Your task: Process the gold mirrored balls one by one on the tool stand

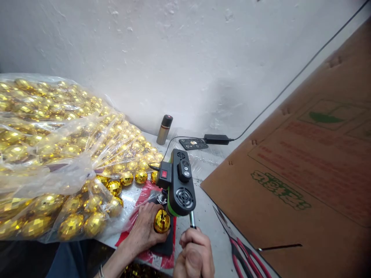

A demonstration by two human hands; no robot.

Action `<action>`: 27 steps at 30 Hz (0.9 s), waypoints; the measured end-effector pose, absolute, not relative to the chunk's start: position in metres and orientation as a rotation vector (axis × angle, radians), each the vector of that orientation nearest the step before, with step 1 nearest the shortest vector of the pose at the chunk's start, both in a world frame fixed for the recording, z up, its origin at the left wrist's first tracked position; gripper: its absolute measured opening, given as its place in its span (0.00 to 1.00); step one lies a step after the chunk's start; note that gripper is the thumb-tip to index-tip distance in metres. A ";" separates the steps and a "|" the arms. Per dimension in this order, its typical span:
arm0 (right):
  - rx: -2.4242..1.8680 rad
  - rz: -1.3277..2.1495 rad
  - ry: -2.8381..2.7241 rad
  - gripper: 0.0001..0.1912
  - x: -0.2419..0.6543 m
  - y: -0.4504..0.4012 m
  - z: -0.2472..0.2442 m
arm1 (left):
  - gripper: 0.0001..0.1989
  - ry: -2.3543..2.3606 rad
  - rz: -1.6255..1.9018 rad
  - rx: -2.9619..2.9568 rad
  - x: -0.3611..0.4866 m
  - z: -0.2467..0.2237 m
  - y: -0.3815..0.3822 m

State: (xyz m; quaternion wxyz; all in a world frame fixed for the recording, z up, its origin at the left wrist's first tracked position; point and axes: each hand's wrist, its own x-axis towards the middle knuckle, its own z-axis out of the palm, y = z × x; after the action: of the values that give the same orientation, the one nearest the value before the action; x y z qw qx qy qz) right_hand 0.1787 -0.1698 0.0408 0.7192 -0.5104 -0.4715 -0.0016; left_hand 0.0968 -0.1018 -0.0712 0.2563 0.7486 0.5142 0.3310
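Note:
My left hand (147,226) is wrapped round one gold mirrored ball (162,221), which has a dark slot on its upper side. Under it lie a dark pad (165,247) and a red plastic sheet (145,193). My right hand (194,251) is closed round the metal handle (193,219) of a black device (181,183) with round vents and a red switch. The device's lower end is just right of and above the ball. Its underside is hidden.
Clear bags of gold balls (58,131) fill the left. Behind stand a bottle (164,129), a phone-like flat object (193,144) and a black adapter (216,139) with a cable. Red-handled scissors (240,247) and a large cardboard box (290,173) are at right.

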 end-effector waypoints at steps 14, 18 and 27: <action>-0.972 -0.254 -1.222 0.21 0.208 -0.151 0.015 | 0.21 1.407 0.875 1.998 0.099 -0.071 -0.100; -0.939 -0.253 -1.216 0.20 0.206 -0.148 0.013 | 0.22 1.388 0.870 1.981 0.098 -0.071 -0.099; -0.921 -0.266 -1.156 0.21 0.199 -0.144 -0.001 | 0.23 1.365 0.908 1.977 0.097 -0.071 -0.097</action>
State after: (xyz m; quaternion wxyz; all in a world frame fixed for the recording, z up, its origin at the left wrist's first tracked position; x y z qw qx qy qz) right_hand 0.1993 -0.1444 -0.0011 0.7310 -0.4184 -0.5253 -0.1208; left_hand 0.0971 -0.0973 -0.0708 0.2830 0.7383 0.5098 0.3390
